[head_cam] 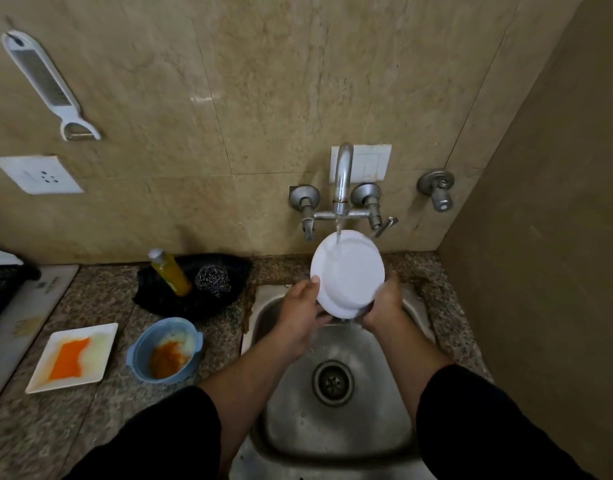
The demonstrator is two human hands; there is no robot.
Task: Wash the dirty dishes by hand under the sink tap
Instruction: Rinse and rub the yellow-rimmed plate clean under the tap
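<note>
Speckled granite counter (pixel 90 299) is seen round a steel sink (pixel 377 393). Above it a glossy round white plate (pixel 350 268), seemingly clean, is gripped at its edges by the left hand (pixel 299 313) and right hand (pixel 384 303) under the running tap (pixel 343 174). An orange-smeared blue bowl (pixel 135 355) and square plate (pixel 73 381) are left unwashed.

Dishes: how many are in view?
3. A round white plate held under the tap by left hand and right hand; a soiled blue bowl on the counter left of the sink; a soiled square white plate farther left. Others may be out of view.
</note>
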